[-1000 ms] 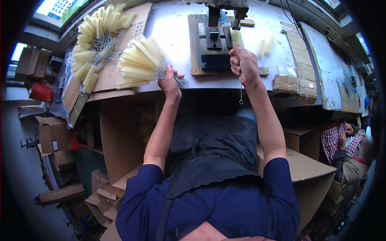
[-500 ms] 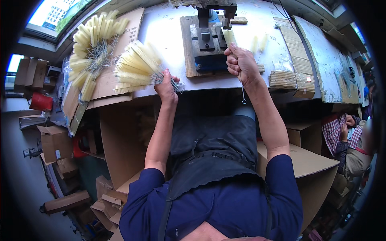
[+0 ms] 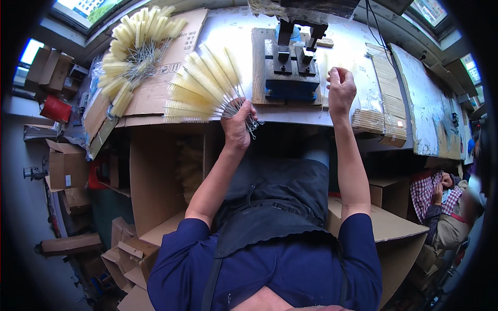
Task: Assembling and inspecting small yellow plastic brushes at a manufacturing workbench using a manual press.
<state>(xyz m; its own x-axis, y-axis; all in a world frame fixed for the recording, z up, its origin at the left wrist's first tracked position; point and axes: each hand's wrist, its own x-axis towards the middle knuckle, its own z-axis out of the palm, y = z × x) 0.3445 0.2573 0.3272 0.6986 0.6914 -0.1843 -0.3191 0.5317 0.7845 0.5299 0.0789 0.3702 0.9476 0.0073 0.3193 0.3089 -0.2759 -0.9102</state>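
My left hand (image 3: 238, 122) is closed round the wire stems of a fan of bottle brushes (image 3: 199, 85). Their cream bristle heads spread up and to the left, and the looped wire ends poke out below the fist. To the right of a dark metal bench press (image 3: 292, 78), my right hand (image 3: 341, 96) hovers over the white tabletop with curled fingers. Whatever it may pinch is hidden. A pale, washed-out brush (image 3: 323, 65) shows faintly between that hand and the press.
A large heap of similar brushes (image 3: 137, 52) lies on cardboard (image 3: 155, 98) at the far left. Flattened cardboard strips (image 3: 381, 98) are stacked on the right. Open cartons (image 3: 161, 176) stand below the table edge. Another person's hands (image 3: 441, 187) work at the far right.
My right hand has left the press and moved right; the brush it held is no longer seen in it. My left hand shifted right with its fan, which now has brushes standing more upright.
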